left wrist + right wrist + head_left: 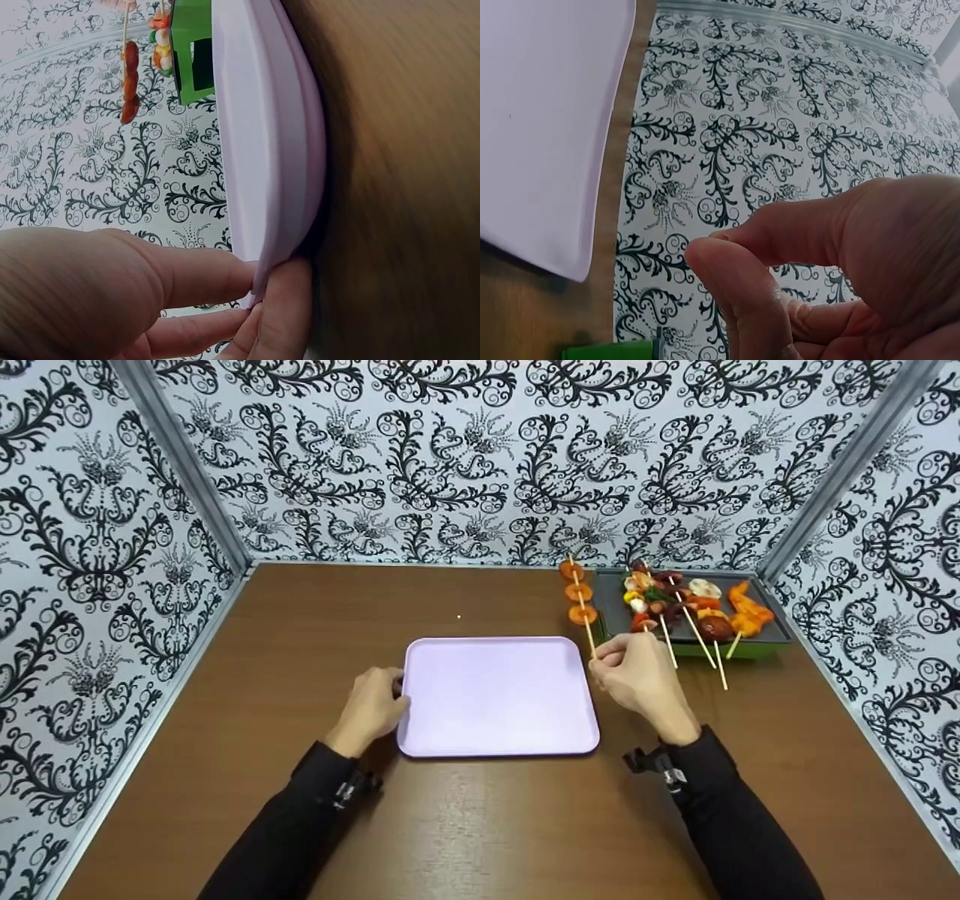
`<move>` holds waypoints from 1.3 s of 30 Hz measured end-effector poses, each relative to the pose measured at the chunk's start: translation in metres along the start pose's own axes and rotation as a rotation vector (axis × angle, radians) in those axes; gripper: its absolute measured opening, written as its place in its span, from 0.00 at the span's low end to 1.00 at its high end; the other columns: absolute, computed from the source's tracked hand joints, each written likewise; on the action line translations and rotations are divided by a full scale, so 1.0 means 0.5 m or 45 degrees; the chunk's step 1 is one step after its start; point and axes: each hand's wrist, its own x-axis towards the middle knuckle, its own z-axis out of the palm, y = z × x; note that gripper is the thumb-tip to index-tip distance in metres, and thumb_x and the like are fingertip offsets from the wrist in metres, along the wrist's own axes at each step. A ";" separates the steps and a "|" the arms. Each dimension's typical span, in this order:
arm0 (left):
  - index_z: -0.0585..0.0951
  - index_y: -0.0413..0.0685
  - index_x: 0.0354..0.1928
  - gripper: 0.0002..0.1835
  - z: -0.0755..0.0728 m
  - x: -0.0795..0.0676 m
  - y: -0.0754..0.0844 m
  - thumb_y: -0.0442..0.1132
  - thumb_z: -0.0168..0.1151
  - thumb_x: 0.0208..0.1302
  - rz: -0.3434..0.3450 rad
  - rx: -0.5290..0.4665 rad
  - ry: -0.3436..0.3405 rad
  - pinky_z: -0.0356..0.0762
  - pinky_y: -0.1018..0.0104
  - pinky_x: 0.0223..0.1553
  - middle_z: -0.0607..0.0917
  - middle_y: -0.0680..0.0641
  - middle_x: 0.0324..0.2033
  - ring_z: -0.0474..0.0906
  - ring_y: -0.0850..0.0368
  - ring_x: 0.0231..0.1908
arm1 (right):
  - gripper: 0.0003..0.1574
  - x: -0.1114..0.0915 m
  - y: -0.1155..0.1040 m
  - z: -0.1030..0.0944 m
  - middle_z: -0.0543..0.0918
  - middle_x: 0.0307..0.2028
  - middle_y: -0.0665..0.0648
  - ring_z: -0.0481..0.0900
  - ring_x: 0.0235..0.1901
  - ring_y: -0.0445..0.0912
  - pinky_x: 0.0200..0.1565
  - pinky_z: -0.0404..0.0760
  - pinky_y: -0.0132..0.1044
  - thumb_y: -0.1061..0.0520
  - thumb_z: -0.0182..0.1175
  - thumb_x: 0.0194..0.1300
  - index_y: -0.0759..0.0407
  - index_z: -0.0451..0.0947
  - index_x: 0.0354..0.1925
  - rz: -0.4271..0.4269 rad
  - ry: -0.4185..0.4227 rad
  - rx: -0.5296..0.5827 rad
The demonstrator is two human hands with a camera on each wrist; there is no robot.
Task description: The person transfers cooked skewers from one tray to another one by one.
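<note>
A pale lilac rectangular tray (499, 697) lies on the brown table. My left hand (371, 709) pinches its left rim, thumb on the upper side and fingers beneath, as the left wrist view shows at the tray edge (289, 150). Raised beyond the tray's far right corner is a skewer (578, 592) with three round orange slices. My right hand (637, 675) pinches the bare lower end of its stick between thumb and fingers. In the right wrist view, the right hand's fingertips (720, 262) meet, and the skewer is out of sight.
At the back right stands a green box-shaped grill (757, 649) with a dark top. Several loaded skewers (679, 604) lie on it, their sticks poking out over the front edge. Patterned wall panels (480, 457) enclose the table at the back and both sides.
</note>
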 end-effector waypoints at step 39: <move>0.81 0.34 0.57 0.23 -0.005 -0.003 0.006 0.34 0.65 0.58 -0.003 0.022 0.020 0.79 0.54 0.43 0.85 0.42 0.35 0.79 0.47 0.39 | 0.03 -0.056 -0.068 0.135 0.85 0.19 0.48 0.81 0.17 0.40 0.21 0.76 0.33 0.56 0.67 0.54 0.53 0.84 0.29 0.005 -0.339 0.203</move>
